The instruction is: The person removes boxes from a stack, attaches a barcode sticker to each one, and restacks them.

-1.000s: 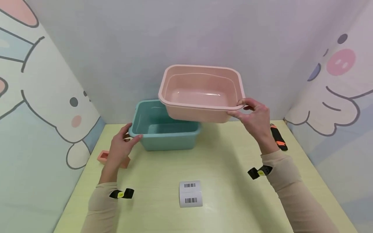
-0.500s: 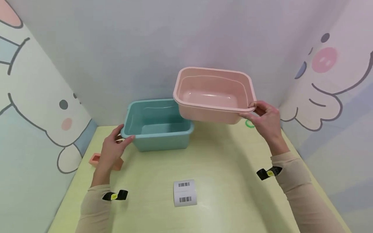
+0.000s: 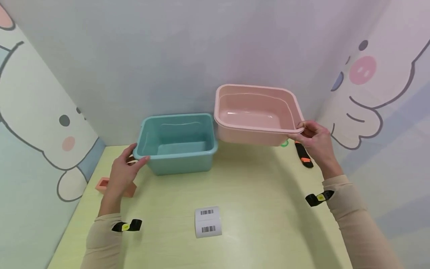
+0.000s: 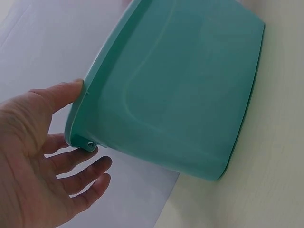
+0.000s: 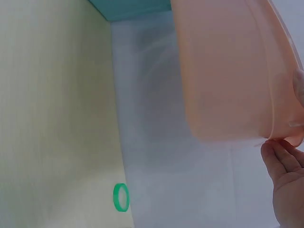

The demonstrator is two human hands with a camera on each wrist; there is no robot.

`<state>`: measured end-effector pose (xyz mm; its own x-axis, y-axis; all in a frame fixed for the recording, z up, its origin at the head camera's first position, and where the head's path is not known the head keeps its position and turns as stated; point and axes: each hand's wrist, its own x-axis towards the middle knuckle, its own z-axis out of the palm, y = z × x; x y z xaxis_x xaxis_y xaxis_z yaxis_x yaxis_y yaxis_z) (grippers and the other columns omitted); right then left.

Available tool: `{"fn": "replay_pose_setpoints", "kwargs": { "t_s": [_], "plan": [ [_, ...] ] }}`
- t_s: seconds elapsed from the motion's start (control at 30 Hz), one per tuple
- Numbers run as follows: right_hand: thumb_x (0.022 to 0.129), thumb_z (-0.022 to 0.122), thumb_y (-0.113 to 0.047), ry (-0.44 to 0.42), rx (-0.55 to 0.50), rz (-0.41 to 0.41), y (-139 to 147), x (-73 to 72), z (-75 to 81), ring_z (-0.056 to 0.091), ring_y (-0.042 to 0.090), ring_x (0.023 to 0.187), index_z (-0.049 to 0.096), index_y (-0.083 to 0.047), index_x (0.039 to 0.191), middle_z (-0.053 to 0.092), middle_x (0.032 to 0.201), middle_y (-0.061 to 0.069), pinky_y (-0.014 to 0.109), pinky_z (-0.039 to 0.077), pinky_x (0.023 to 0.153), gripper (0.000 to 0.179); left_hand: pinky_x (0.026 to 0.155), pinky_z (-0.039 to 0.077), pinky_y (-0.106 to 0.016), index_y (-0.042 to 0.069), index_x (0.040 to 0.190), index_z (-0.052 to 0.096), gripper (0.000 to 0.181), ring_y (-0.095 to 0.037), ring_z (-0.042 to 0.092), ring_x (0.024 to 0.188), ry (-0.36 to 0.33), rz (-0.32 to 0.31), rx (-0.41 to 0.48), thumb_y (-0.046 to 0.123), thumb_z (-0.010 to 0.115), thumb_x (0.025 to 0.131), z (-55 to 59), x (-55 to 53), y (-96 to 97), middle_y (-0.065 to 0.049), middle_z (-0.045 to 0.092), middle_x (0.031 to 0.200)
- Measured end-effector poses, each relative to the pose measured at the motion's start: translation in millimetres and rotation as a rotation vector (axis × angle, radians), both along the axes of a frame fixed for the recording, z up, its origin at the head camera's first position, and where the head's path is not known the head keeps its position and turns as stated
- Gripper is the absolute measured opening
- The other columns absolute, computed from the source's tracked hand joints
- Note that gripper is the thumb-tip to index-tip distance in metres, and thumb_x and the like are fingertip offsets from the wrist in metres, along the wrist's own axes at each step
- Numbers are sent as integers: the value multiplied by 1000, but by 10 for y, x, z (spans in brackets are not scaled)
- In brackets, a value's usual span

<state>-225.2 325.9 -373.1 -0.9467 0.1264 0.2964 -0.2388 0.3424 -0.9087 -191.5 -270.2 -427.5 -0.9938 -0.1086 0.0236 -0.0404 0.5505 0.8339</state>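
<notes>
The right hand (image 3: pixel 314 140) pinches the near right corner of a pink plastic basin (image 3: pixel 253 136), which hangs above the table, slightly tilted. In the right wrist view the basin's underside (image 5: pixel 228 80) is well off the table, and the fingers (image 5: pixel 282 161) curl under its rim. A teal plastic basin (image 3: pixel 181 162) stands on the table at the back left. My left hand (image 3: pixel 124 168) pinches its left rim corner between thumb and fingers; in the left wrist view the thumb lies on the rim and the lower fingers hang loose beneath the teal basin (image 4: pixel 166 95). Both basins hold nothing visible.
An orange block-like holder (image 3: pixel 129 189) lies beside the left forearm. A strip of barcode labels (image 3: pixel 208 222) is at the front middle. At the right lie a black and orange utility knife (image 3: pixel 304 155) and a green ring (image 5: pixel 121 197). A wall (image 3: pixel 161 56) closes the back.
The pink basin has moved right, from overlapping the teal basin to beside it, and slightly down. My left hand keeps its hold on the teal rim. The head view has shifted right.
</notes>
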Motion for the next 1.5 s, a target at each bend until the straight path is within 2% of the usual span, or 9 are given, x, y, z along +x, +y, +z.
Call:
{"fn": "replay_pose_setpoints", "kwargs": {
  "t_s": [0.1, 0.2, 0.37, 0.53, 0.8, 1.03, 1.13, 1.23, 1.5],
  "plan": [
    [88, 86, -3, -16, 2, 20, 37, -7, -51, 70, 4, 93, 63, 6, 110, 71, 97, -9, 18, 59, 78, 34, 89, 50, -27, 19, 169, 26, 89, -44, 52, 132, -4, 0, 5, 57, 67, 100, 10, 8, -11, -21, 44, 160],
    [90, 85, -6, -25, 47, 38, 93, -7, -145, 70, 3, 93, 64, 3, 112, 70, 100, -10, 15, 57, 80, 32, 91, 50, -29, 20, 169, 25, 88, -44, 52, 133, -11, -1, 13, 55, 67, 100, 21, 9, -10, -21, 43, 161],
    [91, 83, -4, -35, 75, 69, 185, -14, -329, 68, 2, 89, 64, 2, 112, 69, 100, -9, 15, 57, 76, 30, 95, 52, -36, 20, 170, 24, 88, -44, 52, 134, -20, -3, 22, 55, 67, 100, 27, 7, 5, -21, 42, 162],
    [91, 82, -1, -29, 87, 110, 266, -52, -465, 67, 1, 85, 62, 6, 114, 68, 97, -10, 15, 55, 71, 31, 100, 53, -43, 21, 170, 24, 90, -43, 53, 133, -20, 5, 24, 57, 67, 99, 17, -6, 18, -21, 43, 162],
    [89, 80, 7, -21, 89, 124, 437, -63, -637, 57, -1, 68, 63, 6, 108, 65, 90, -11, 22, 42, 50, 26, 96, 52, -33, 20, 169, 26, 89, -42, 53, 133, -16, -13, 53, 56, 68, 99, 4, -72, 104, -19, 44, 161],
    [89, 81, 6, -54, 65, 144, 411, -100, -811, 61, -2, 79, 62, 9, 110, 66, 91, -12, 15, 48, 62, 29, 104, 52, -49, 19, 169, 26, 89, -42, 53, 133, -14, -6, 31, 56, 67, 100, 27, -69, 102, -20, 45, 161],
    [89, 81, 4, -74, 51, 148, 387, -121, -870, 60, -1, 78, 62, 7, 109, 65, 89, -12, 16, 47, 62, 28, 106, 51, -53, 20, 169, 26, 89, -42, 53, 134, -17, -6, 31, 56, 67, 99, 28, -73, 97, -20, 44, 161],
    [89, 82, 3, -87, 53, 154, 367, -141, -916, 59, -1, 77, 62, 4, 107, 65, 89, -12, 17, 45, 60, 27, 106, 51, -55, 20, 169, 25, 89, -42, 53, 134, -21, -1, 29, 56, 67, 99, 31, -74, 93, -20, 44, 162],
    [89, 82, 3, -90, 62, 184, 355, -148, -998, 62, -3, 84, 59, 6, 108, 59, 101, -7, 15, 50, 66, 30, 108, 50, -54, 20, 169, 26, 90, -42, 52, 135, -22, 6, 35, 57, 68, 99, 29, -74, 100, -19, 44, 162]
  ]
}}
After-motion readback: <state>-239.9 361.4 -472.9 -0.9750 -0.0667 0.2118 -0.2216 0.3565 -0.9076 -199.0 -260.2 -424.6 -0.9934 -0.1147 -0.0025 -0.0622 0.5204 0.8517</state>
